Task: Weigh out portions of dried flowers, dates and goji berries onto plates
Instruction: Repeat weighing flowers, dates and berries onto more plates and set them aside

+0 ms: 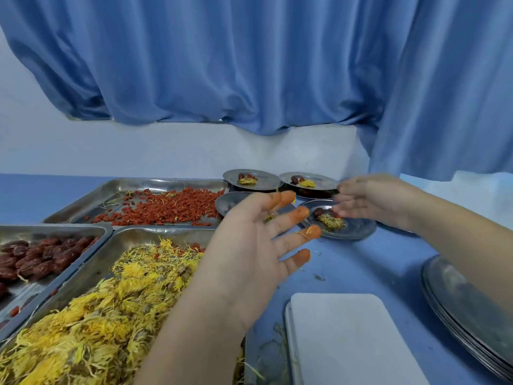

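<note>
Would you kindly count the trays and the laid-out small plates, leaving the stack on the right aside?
Trays: 3 (goji tray, date tray, flower tray)
Plates: 4 (back-left plate, back-right plate, front-left plate, front-right plate)
Total: 7

Blue curtain point(249, 65) above a white wall point(166, 151)
The curtain hangs in deep folds across the top, its right side dropping lower. Directly below its hem stands the plain wall; below that, a blue tabletop point(361, 268) spreads under soft, even light.
</note>
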Tool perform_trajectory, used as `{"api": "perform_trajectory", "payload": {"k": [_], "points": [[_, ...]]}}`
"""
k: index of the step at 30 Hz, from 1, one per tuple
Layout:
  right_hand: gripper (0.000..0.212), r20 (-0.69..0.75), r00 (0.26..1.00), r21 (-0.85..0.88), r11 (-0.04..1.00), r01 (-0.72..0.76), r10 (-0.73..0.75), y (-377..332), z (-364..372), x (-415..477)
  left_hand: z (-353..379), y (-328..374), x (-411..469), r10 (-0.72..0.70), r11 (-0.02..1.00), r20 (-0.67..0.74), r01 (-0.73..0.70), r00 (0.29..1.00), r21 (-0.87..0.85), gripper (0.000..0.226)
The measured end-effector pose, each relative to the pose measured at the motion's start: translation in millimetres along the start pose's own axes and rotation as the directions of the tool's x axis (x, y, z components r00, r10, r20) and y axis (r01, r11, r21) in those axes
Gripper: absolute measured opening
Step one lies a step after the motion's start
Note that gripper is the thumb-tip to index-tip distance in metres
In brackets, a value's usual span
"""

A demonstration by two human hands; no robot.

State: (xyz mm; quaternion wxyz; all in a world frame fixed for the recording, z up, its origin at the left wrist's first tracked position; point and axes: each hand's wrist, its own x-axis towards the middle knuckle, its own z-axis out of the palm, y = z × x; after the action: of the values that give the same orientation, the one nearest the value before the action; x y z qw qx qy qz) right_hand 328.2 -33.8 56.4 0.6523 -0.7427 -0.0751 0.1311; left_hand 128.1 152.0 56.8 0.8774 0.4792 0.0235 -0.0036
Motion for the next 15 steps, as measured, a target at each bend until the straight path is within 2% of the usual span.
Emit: {"api": "perform_trajectory", "payload": {"k": [2, 5, 8, 11, 15], "points": [[0.018, -0.049, 0.993, -0.205, 0.974, 0.098, -0.110, 4, -6, -44, 5, -3, -1, 0.031, 0.984, 0.013, -0.033, 0.999, 0.177, 0.021], [0.013, -0.057, 0.974, -0.348, 0.919, 0.187, -0.220, 23, -22, -108, 12, -7, -2, 0.031, 0.923, 0.023, -0.037, 0.999, 0.383, 0.022], [0.015, -0.101, 0.939, -0.509, 0.828, 0.236, -0.329, 53, -46, -157, 16, -10, -3, 0.017, 0.904, 0.066, -0.044, 0.998, 0.425, 0.024], [0.019, -0.186, 0.893, -0.714, 0.681, 0.165, -0.411, 82, -66, -184, 19, -14, -4, 0.007, 0.902, 0.123, -0.059, 0.992, 0.427, 0.027], [0.023, -0.132, 0.900, -0.859, 0.501, 0.104, -0.414, 100, -76, -200, 20, -25, -1, -0.024, 0.865, 0.127, -0.043, 0.992, 0.499, 0.025]]}}
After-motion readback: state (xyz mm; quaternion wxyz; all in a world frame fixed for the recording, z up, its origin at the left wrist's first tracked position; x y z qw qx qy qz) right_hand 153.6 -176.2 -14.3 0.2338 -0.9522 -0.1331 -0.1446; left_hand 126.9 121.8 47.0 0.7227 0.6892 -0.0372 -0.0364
